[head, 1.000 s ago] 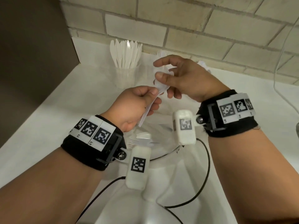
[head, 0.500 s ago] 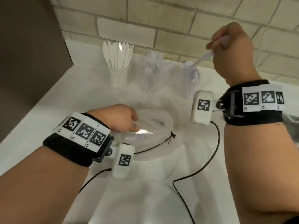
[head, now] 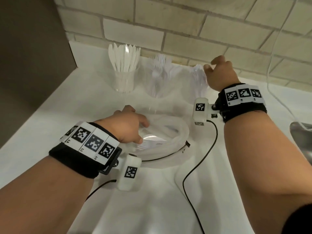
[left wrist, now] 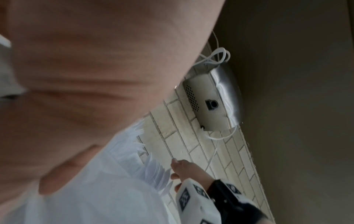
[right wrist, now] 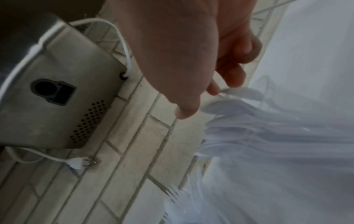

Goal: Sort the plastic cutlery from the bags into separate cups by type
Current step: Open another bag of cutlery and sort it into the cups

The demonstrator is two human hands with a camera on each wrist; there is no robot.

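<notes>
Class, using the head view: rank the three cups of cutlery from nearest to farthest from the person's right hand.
1. Spoon cup, right end of the row, directly below the right hand.
2. Fork cup, in the middle.
3. Knife cup, left end of the row.

3 clear cups by wall: knives (head: 124, 60) left, forks (head: 159, 65) mid, spoons (head: 198, 76) right; bag (head: 162, 137) nearer, w/ cutlery inside.

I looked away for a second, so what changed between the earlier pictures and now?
The right hand carried a spoon from the left hand to the right cup and let go. The left hand dropped to the bag. The cups stayed put.
</notes>
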